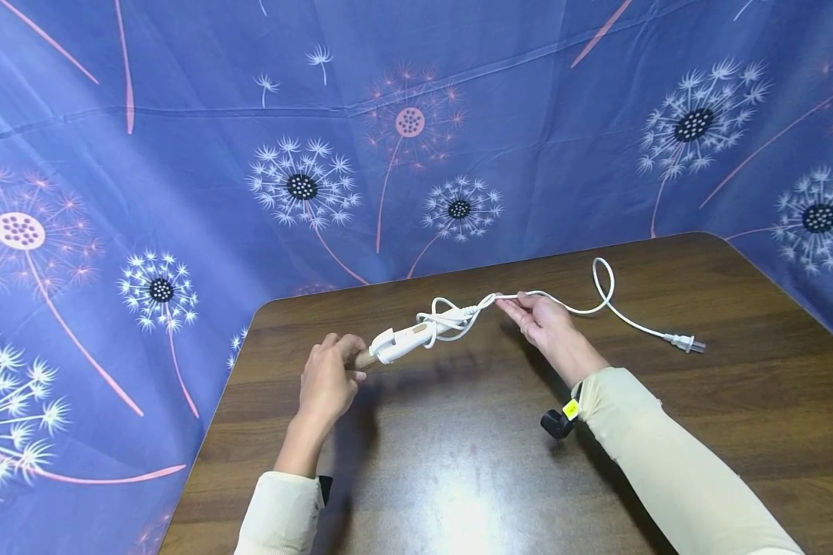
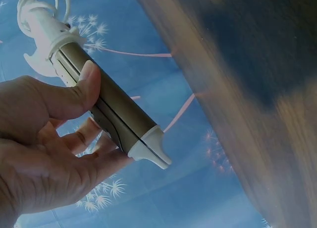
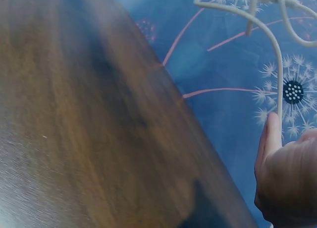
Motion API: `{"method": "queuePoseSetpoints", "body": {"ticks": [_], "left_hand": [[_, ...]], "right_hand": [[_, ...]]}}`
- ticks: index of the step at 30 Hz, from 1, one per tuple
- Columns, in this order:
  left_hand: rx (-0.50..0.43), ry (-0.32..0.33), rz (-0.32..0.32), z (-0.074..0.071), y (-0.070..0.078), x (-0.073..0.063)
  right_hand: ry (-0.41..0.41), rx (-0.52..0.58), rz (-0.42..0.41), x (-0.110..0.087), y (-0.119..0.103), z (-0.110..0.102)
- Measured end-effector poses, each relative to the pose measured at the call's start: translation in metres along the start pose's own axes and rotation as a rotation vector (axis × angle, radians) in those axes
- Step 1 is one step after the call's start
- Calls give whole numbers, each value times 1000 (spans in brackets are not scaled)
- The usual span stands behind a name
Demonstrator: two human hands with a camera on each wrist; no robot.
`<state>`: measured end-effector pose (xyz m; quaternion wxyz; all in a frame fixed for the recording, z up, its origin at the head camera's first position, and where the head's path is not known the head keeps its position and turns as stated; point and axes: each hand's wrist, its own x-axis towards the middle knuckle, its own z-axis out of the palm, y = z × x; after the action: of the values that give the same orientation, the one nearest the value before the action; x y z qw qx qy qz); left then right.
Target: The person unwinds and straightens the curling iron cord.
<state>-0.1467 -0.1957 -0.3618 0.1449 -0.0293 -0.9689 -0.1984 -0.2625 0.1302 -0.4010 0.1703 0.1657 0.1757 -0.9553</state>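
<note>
A hair curling iron [image 1: 406,340] with a white handle is held up over the table, tilted. My left hand [image 1: 328,378] grips it by the brown barrel [image 2: 116,99], thumb on one side and fingers underneath; the barrel's white split tip [image 2: 154,147] points away from the handle. Loops of the white cord [image 3: 279,74] wind around the handle. Beyond the loops, my right hand [image 1: 550,325] pinches the cord between thumb and fingers. From there the cord runs right in one loose loop to its two-prong plug [image 1: 686,343].
Under both hands is a brown wood-grain table [image 1: 750,432] with rounded back corners. A blue cloth [image 1: 541,177] printed with dandelions hangs behind it and along its sides. A black wrist camera [image 1: 558,424] with a yellow label sits at the right cuff.
</note>
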Motion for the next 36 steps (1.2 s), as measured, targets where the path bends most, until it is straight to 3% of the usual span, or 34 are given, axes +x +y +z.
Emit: {"method": "queuePoseSetpoints", "body": {"ticks": [15, 30, 36], "left_hand": [[44, -69, 14, 3, -11, -4], [71, -83, -171, -1, -25, -3], [37, -44, -229, -2, -30, -3]], "right_hand": [[-17, 202, -63, 2, -39, 15], [-1, 265, -77, -6, -59, 18], [17, 291, -48, -5, -61, 10]]}}
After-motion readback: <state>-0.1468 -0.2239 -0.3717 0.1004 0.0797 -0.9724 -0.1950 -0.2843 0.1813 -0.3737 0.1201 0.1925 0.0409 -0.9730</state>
